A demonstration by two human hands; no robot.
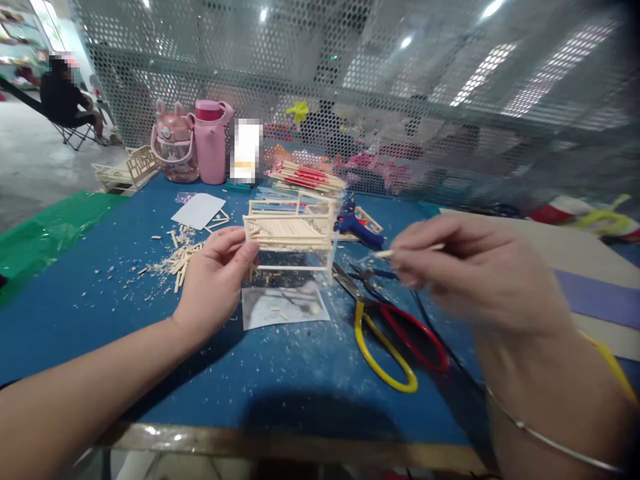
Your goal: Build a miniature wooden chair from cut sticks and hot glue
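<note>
My left hand (220,270) grips the left end of a small frame built of pale wooden sticks (290,232), thumb in front. It looks like a miniature bed or bench, held above the blue table. To the right, my right hand (465,273) pinches a short wooden stick (384,254) between thumb and fingertips, apart from the frame. Below the frame lies a printed picture sheet (285,308) with stick bits on it. Scissors with one yellow and one red handle (385,340) rest between the hands. Behind them is a blue glue gun (361,227).
Cut stick pieces (185,260) are heaped on the left of the blue table (165,373). At the back stand a clear pink bottle (175,147), a pink flask (210,147) and bundled sticks (305,176) before a perforated metal panel (380,107). A person (65,100) sits far left.
</note>
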